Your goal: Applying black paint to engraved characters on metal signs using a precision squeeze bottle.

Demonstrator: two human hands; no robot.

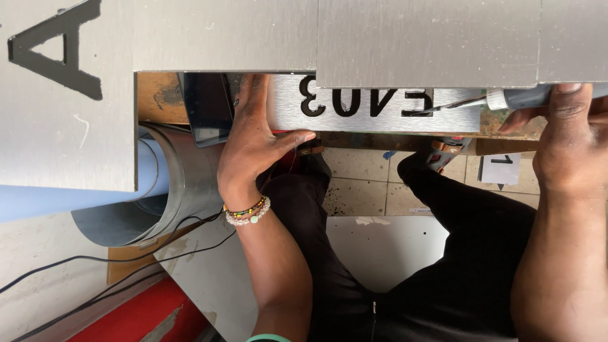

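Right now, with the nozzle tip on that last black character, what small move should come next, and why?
Probably draw the nozzle slowly along the last black character, with the left hand pressing the brushed metal strip flat. The tip rests at that character's edge, the right hand grips the tube, and the strip's near edge hangs off the bench, so it could shift.
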